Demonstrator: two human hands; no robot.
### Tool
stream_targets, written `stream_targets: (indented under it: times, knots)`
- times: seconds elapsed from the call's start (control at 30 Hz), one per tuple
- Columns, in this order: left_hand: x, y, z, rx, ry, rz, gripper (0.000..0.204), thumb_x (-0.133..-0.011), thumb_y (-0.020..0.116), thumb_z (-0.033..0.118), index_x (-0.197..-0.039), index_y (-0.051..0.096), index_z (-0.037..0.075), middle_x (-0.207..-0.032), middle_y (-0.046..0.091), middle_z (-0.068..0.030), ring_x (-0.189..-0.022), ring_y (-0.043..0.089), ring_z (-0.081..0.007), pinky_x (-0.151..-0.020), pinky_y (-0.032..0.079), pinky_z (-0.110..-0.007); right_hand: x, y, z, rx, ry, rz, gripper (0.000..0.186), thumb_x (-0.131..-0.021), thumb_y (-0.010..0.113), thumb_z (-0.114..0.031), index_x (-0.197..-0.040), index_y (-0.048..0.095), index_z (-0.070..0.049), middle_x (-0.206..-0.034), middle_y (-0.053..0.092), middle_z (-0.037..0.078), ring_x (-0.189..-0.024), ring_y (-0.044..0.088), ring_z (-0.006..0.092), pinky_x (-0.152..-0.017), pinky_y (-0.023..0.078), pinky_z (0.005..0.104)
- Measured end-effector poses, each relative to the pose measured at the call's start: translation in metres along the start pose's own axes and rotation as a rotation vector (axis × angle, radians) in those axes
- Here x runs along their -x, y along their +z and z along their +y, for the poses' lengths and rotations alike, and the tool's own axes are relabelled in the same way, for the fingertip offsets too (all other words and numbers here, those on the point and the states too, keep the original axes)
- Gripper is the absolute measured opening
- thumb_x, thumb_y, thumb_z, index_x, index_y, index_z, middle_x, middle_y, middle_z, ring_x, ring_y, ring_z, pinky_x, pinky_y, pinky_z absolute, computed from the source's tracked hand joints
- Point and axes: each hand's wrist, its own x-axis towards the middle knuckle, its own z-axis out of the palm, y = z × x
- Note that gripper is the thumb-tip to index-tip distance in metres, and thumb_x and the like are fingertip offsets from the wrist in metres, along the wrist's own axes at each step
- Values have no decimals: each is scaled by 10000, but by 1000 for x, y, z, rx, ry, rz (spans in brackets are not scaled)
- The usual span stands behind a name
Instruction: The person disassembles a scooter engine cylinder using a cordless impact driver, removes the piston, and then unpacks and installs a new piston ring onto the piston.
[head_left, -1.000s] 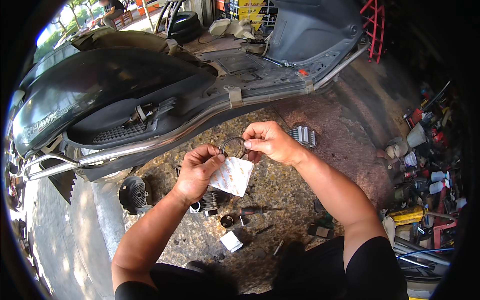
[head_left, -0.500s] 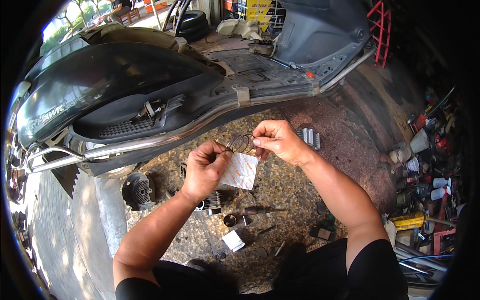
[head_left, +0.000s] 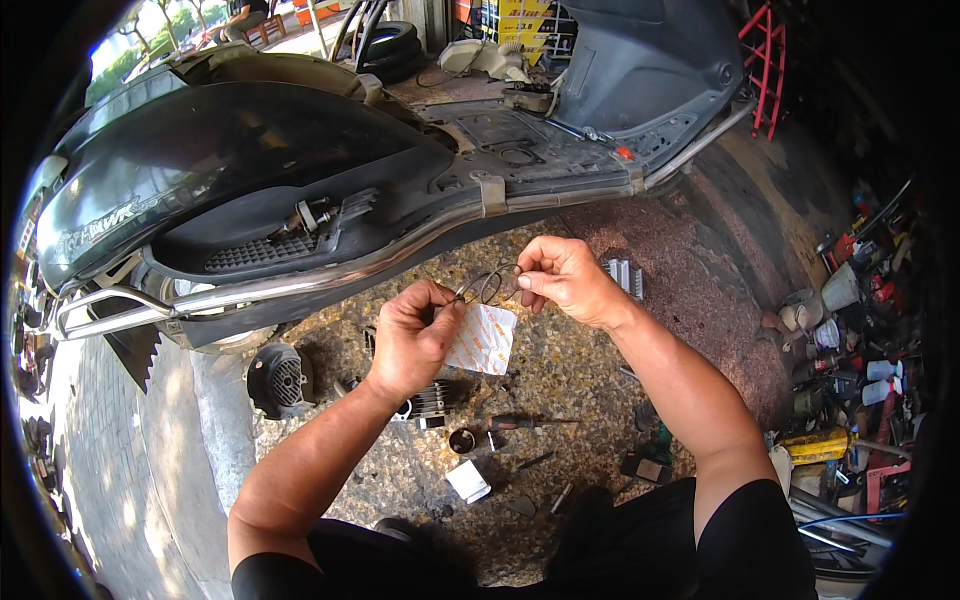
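Note:
My left hand (head_left: pixel 418 336) is closed in a pinch on some thin dark metal rings (head_left: pixel 490 287) and a white paper packet with orange printing (head_left: pixel 482 342), which hangs below them. My right hand (head_left: pixel 560 280) pinches the far side of the rings, its fingers curled. Below on the speckled floor (head_left: pixel 580 400) lie a finned metal cylinder (head_left: pixel 430 402), a piston-like round part (head_left: pixel 462 440), a screwdriver (head_left: pixel 515 423), a small white box (head_left: pixel 468 480) and a black vented cover (head_left: pixel 278 382). A second finned part (head_left: pixel 628 277) is partly behind my right hand.
A dark scooter body (head_left: pixel 230 150) with a chrome rail (head_left: pixel 250 295) spans the space in front of me. Tools and containers (head_left: pixel 845 380) crowd the right side; a red metal frame (head_left: pixel 765 70) stands at back right. Stacked tyres (head_left: pixel 390 50) and a seated person (head_left: pixel 245 22) are farther back.
Both hands have shifted slightly right and up in the view, my right one farther, and the rings look more spread apart between them. The surroundings appear slightly shifted as the camera moved.

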Motion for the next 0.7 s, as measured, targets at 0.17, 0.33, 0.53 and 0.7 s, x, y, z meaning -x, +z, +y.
stream_targets:
  times: [0.17,0.33,0.53,0.7]
  knots:
    - [1,0,1,-59,41,9,89,-913,627,38,-831,595,21,-693,563,43,-615,452,-10,-521,382,-211,-1,-1,1,5,-15,5,44,-927,588,6,-957,582,-26,-789,642,37,-690,666,110,-562,544,246]
    - [1,1,1,-16,59,10,93,-911,627,35,-825,594,18,-706,571,37,-621,458,-14,-533,392,-213,-2,-1,1,-28,-57,36,18,-939,588,-13,-942,584,-31,-747,624,14,-649,639,80,-540,535,227]
    - [1,1,2,-6,32,0,85,-905,628,26,-828,592,14,-715,580,28,-631,464,-18,-543,402,-217,1,3,-5,-69,-36,8,24,-937,585,-13,-954,593,-27,-755,628,14,-643,626,74,-556,535,229]
    - [3,4,4,9,8,-25,78,-902,630,25,-833,593,14,-717,580,28,-633,470,-23,-546,409,-221,3,11,-6,-79,-9,-38,54,-929,587,-5,-981,604,-3,-770,632,21,-649,618,75,-571,533,234]
